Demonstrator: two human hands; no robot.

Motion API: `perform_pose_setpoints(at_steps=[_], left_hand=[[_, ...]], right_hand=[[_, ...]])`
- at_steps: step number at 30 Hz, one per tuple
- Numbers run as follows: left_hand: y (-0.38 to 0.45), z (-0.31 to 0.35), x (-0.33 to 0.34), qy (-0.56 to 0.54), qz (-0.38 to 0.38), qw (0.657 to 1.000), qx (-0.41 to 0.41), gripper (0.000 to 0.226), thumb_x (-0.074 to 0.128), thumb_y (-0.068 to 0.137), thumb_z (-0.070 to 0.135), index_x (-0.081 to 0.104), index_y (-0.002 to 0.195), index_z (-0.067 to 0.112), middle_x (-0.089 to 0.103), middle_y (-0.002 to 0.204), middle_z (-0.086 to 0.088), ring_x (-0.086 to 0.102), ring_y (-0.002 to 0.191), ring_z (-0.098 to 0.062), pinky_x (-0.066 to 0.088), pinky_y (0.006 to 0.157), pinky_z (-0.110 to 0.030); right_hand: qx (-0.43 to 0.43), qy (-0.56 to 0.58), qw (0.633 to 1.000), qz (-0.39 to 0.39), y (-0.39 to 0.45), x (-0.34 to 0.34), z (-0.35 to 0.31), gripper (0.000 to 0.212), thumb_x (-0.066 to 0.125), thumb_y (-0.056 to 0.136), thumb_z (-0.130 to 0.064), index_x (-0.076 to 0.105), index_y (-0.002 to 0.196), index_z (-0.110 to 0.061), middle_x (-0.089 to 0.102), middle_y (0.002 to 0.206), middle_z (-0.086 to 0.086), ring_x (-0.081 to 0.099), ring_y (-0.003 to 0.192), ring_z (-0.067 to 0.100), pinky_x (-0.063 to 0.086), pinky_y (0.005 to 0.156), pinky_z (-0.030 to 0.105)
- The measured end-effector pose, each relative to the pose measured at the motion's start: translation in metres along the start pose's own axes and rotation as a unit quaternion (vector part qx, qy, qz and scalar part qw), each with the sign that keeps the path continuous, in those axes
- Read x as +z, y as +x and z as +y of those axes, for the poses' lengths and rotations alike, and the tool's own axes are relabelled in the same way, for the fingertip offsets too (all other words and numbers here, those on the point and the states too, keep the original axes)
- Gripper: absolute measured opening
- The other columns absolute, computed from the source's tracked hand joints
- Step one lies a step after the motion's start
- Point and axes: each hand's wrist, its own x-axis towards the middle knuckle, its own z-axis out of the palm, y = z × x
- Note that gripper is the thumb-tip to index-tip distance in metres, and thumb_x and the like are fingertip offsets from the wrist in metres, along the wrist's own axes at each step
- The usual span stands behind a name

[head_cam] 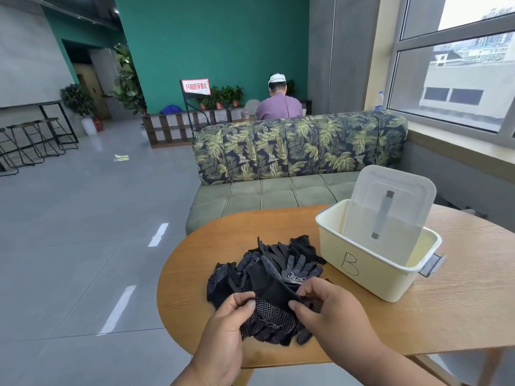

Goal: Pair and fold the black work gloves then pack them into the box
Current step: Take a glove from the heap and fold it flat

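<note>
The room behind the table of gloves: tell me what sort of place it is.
Probably an office lounge or café-style break area: a leaf-print sofa faces the wooden table, bar stools line a counter, and potted plants sit on low shelving.

**Where things lie around the table**

The table (418,316) fills the lower right of the frame. On it, near the centre, lies the pile of gloves (267,268). To the right of the pile, just beside it, stands the box (370,271), and the lid (390,213) stands tilted inside the box, leaning toward the back. At the lower centre, the left hand (223,324) and the right hand (331,310) hold one glove (270,316) between them, in front of the pile. Behind the table stands the sofa (292,162). Behind the sofa sits a person (278,104). The stools (36,140) stand at the far left; the window (459,65) is at the upper right.
</note>
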Motion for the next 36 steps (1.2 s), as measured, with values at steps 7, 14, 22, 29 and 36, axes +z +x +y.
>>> perform_pose_setpoints(at_steps=[7,14,22,29,36], left_hand=[[-0.008,0.007,-0.010,0.140,-0.064,0.988,0.014,0.010,0.067,0.096,0.007,0.074,0.098,0.013,0.070,0.099,-0.015,0.064,0.093,-0.022,0.045,0.088,-0.035],[-0.007,0.013,-0.013,0.224,-0.067,0.971,0.039,0.014,0.064,0.098,0.005,0.073,0.098,0.017,0.072,0.092,-0.001,0.065,0.088,-0.010,0.050,0.079,-0.020],[-0.005,0.007,-0.011,0.290,-0.077,0.952,0.057,0.037,0.066,0.094,-0.002,0.074,0.098,0.034,0.073,0.101,0.008,0.068,0.102,-0.008,0.052,0.093,-0.026],[0.001,0.010,-0.026,0.313,-0.071,0.946,0.042,0.029,0.076,0.092,0.013,0.072,0.116,0.029,0.076,0.108,0.002,0.071,0.106,-0.020,0.057,0.092,-0.030],[0.002,0.017,-0.038,0.296,-0.073,0.952,0.042,0.020,0.080,0.087,0.006,0.077,0.104,0.017,0.078,0.102,-0.004,0.071,0.097,-0.012,0.055,0.085,-0.022]], right_hand=[[-0.027,0.038,0.998,-0.044,0.005,-0.002,0.002,0.027,0.079,0.087,-0.020,0.055,0.076,-0.027,0.069,0.111,-0.014,0.069,0.094,0.009,0.058,0.078,0.024],[0.067,0.220,0.966,-0.119,0.008,-0.001,0.008,0.020,0.059,0.072,-0.004,0.053,0.084,-0.019,0.058,0.071,0.004,0.056,0.062,0.027,0.049,0.060,0.039],[0.123,0.186,0.960,-0.172,0.009,0.008,0.007,0.021,0.073,0.091,-0.025,0.072,0.112,-0.024,0.079,0.104,0.004,0.074,0.101,0.031,0.056,0.096,0.052],[0.109,0.171,0.964,-0.169,0.005,0.001,0.004,0.005,0.072,0.098,-0.015,0.077,0.096,-0.015,0.079,0.087,-0.003,0.072,0.082,0.010,0.054,0.074,0.023],[0.114,0.190,0.958,-0.181,0.006,-0.002,0.003,0.008,0.077,0.094,-0.013,0.073,0.089,-0.009,0.073,0.078,-0.002,0.065,0.071,0.011,0.051,0.070,0.025]])
